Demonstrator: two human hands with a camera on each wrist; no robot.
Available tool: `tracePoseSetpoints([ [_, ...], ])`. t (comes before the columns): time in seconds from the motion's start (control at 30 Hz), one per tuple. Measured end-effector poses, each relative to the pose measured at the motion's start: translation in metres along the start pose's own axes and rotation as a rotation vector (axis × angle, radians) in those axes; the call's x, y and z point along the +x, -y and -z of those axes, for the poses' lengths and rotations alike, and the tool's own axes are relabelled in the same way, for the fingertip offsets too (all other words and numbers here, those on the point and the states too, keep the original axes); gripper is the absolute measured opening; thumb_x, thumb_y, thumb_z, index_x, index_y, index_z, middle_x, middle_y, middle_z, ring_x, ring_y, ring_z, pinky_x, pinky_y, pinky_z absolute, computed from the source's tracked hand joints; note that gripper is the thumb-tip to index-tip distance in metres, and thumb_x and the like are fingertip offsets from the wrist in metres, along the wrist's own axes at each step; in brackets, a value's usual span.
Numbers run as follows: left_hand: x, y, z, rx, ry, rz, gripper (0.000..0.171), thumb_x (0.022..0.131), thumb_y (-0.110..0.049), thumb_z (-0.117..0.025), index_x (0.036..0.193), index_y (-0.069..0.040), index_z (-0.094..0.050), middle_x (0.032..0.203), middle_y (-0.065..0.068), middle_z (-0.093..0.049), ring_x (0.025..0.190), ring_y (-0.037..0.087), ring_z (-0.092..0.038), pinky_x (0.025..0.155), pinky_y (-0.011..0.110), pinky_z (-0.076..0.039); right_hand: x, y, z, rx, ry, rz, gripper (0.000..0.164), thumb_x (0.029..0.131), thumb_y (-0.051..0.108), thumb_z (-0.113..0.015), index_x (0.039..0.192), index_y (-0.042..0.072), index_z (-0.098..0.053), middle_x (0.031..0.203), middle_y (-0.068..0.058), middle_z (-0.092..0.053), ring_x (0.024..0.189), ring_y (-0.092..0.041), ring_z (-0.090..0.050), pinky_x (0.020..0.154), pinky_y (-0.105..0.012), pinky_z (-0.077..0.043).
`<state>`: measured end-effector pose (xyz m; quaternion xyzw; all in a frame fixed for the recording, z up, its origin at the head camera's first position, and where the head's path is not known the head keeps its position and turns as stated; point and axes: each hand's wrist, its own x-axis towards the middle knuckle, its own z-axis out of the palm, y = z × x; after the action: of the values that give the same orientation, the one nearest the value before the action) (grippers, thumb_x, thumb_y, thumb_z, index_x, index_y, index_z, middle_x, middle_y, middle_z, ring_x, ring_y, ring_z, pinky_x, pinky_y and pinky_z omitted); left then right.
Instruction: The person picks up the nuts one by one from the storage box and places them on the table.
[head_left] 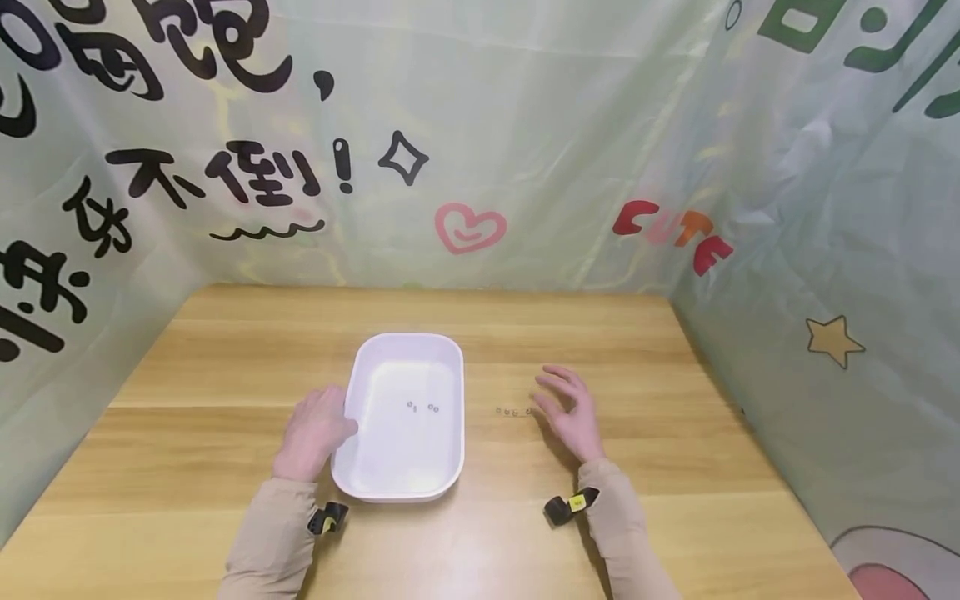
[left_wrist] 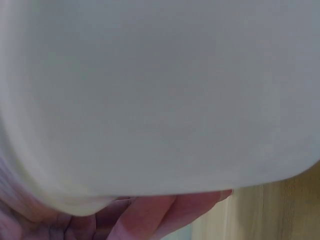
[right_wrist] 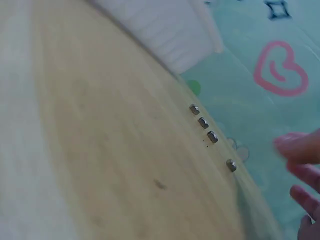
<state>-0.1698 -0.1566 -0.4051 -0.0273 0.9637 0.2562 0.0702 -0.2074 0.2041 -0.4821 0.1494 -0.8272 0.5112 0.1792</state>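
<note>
Left grip (left_wrist: 145, 216) partly behind tray (left_wrist: 160, 100)

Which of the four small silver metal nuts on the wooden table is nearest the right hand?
The row's rightmost silver nut in the head view, set apart from the other three by a wider gap.

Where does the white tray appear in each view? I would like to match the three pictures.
Head: the white tray sits just left of centre.
Left wrist: the white tray fills most of the picture.
Right wrist: the white tray is partly visible at the top.
Shared landmark: the wooden tabletop.
</note>
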Motion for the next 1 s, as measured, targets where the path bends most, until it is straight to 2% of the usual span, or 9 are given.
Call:
tracePoseSetpoints([
  [0.1, 0.002, -0.002, 0.002, 0.01, -0.001, 0.003, 0.02, 0.069, -0.005, -0.056, 0.087, 0.002, -0.058, 0.072, 0.01, -0.056, 0.061, 0.02, -0.052, 0.048, 0.027, -0.04, 0.014, 0.021, 0.002, -0.046, 0.006, 0.038, 0.029, 0.078, 0.01, -0.065, 0.107, 0.007, -0.062, 0.119, -0.011, -0.056, 0.115, -0.027, -0.047, 0.102, -0.049, -0.027],
  [0.27, 0.002, -0.004, 0.004, 0.023, -0.004, 0.002, 0.019, 0.069, -0.005, -0.057, 0.087, 0.001, -0.058, 0.072, 0.009, -0.055, 0.061, 0.021, -0.051, 0.048, 0.027, -0.039, 0.04, 0.074, -0.002, -0.174, 0.138, 0.11, 0.026, 0.08, 0.019, -0.063, 0.106, 0.016, -0.063, 0.11, -0.004, -0.062, 0.106, -0.019, -0.056, 0.096, -0.041, -0.039],
  [0.33, 0.002, -0.004, 0.004, 0.027, -0.012, -0.006, 0.018, 0.068, -0.005, -0.057, 0.085, 0.001, -0.058, 0.071, 0.009, -0.055, 0.061, 0.021, -0.05, 0.048, 0.027, -0.038, 0.05, 0.095, -0.008, -0.208, 0.226, 0.128, 0.024, 0.081, 0.02, -0.062, 0.105, 0.015, -0.064, 0.105, -0.004, -0.065, 0.1, -0.016, -0.059, 0.091, -0.037, -0.044],
  [0.43, 0.002, -0.004, 0.005, 0.024, -0.012, -0.006, 0.018, 0.068, -0.005, -0.057, 0.085, 0.001, -0.058, 0.071, 0.01, -0.055, 0.061, 0.021, -0.051, 0.048, 0.027, -0.039, 0.067, 0.124, -0.025, -0.274, 0.405, 0.129, 0.02, 0.082, 0.021, -0.06, 0.1, 0.013, -0.065, 0.094, -0.001, -0.068, 0.085, -0.009, -0.061, 0.08, -0.029, -0.049],
  [0.6, 0.0, -0.005, 0.005, 0.025, -0.01, -0.003, 0.019, 0.069, -0.006, -0.058, 0.087, 0.002, -0.058, 0.073, 0.01, -0.057, 0.061, 0.021, -0.052, 0.048, 0.027, -0.04, 0.091, 0.16, -0.059, -0.472, 0.707, 0.12, 0.011, 0.08, 0.022, -0.063, 0.086, 0.014, -0.066, 0.079, 0.005, -0.065, 0.07, -0.005, -0.057, 0.067, -0.019, -0.046],
  [0.7, -0.002, -0.005, 0.005, 0.015, -0.01, -0.006, 0.02, 0.069, -0.005, -0.058, 0.087, 0.003, -0.058, 0.072, 0.01, -0.057, 0.061, 0.02, -0.052, 0.048, 0.027, -0.04, 0.101, 0.173, -0.078, -0.597, 0.864, 0.08, 0.009, 0.076, 0.023, -0.067, 0.081, 0.016, -0.066, 0.078, 0.006, -0.063, 0.073, -0.008, -0.055, 0.067, -0.02, -0.044],
  [0.77, -0.002, -0.005, 0.004, 0.006, -0.007, -0.005, 0.019, 0.069, -0.004, -0.058, 0.086, 0.003, -0.058, 0.071, 0.01, -0.057, 0.06, 0.02, -0.052, 0.048, 0.027, -0.041, 0.107, 0.18, -0.089, -0.647, 0.939, 0.037, 0.009, 0.074, 0.023, -0.069, 0.078, 0.017, -0.065, 0.077, 0.006, -0.062, 0.072, -0.009, -0.055, 0.065, -0.021, -0.045],
  [0.9, -0.002, -0.004, 0.004, 0.011, -0.01, -0.008, 0.016, 0.068, -0.005, -0.058, 0.083, 0.001, -0.057, 0.07, 0.01, -0.056, 0.059, 0.02, -0.052, 0.047, 0.027, -0.04, 0.114, 0.185, -0.109, -0.66, 0.971, -0.044, 0.007, 0.071, 0.016, -0.07, 0.071, 0.012, -0.064, 0.066, 0.0, -0.062, 0.056, -0.011, -0.055, 0.052, -0.021, -0.045],
  [1.0, -0.001, -0.003, 0.004, 0.02, -0.016, -0.015, 0.015, 0.068, -0.006, -0.059, 0.081, 0.001, -0.057, 0.069, 0.01, -0.055, 0.059, 0.02, -0.051, 0.047, 0.027, -0.039, 0.115, 0.18, -0.124, -0.66, 0.983, -0.17, 0.01, 0.07, 0.011, -0.069, 0.071, 0.008, -0.06, 0.06, -0.005, -0.062, 0.047, -0.014, -0.055, 0.044, -0.021, -0.045],
])
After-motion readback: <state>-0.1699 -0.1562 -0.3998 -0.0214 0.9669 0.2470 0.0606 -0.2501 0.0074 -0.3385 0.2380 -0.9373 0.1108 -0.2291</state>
